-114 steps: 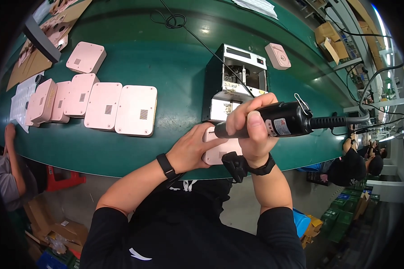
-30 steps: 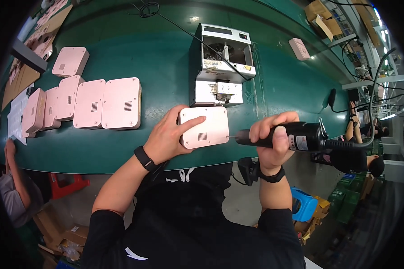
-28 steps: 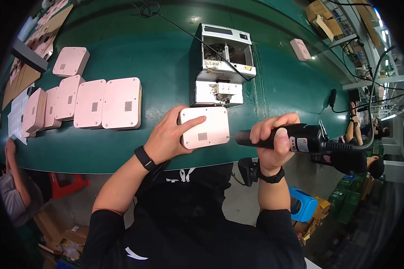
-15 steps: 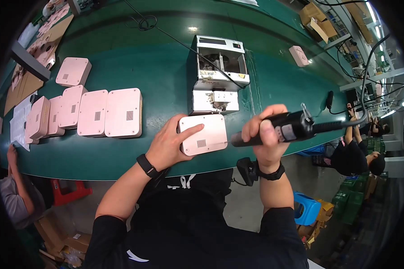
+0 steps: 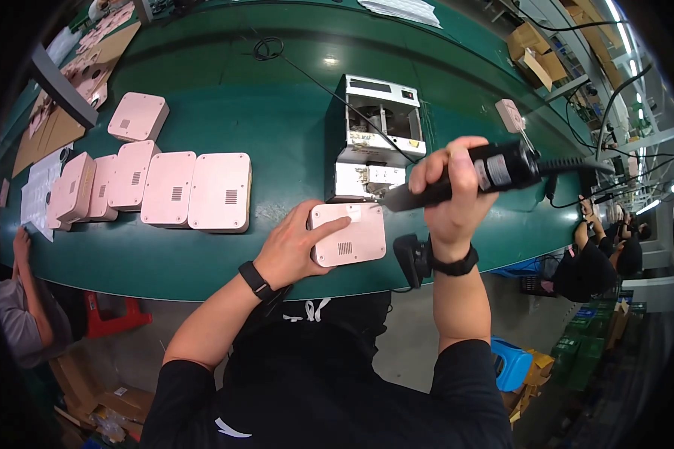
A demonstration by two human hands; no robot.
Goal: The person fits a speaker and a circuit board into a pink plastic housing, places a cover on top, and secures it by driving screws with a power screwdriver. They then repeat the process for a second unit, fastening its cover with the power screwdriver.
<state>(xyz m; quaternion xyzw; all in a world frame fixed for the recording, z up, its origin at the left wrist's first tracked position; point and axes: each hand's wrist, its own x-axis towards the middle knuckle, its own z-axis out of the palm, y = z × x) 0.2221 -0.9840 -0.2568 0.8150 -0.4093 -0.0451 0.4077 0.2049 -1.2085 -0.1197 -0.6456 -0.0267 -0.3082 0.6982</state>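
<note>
A pale pink plastic case (image 5: pixel 362 243) lies flat at the bench's near edge, with a slotted grille and screws at its corners. My left hand (image 5: pixel 288 243) grips its left side, the index finger stretched over the top face. A small bright patch shows beside that fingertip. Wrapped in my right hand (image 5: pixel 457 187) is a black electric screwdriver (image 5: pixel 505 170) with a cord. It is tilted, its bit pointing left at the case's far right corner; whether the bit touches a screw I cannot tell.
Just behind the case stands a screw feeder machine (image 5: pixel 378 123), a black cable crossing it. Several more pink cases (image 5: pixel 221 193) are lined up to the left on the green bench (image 5: pixel 292 168). A pink block (image 5: pixel 510 115) lies far right. Other people sit at both sides.
My right hand has brought the screwdriver from beside the case's right edge up to its far right corner. My left hand keeps its grip. The whole view has shifted slightly.
</note>
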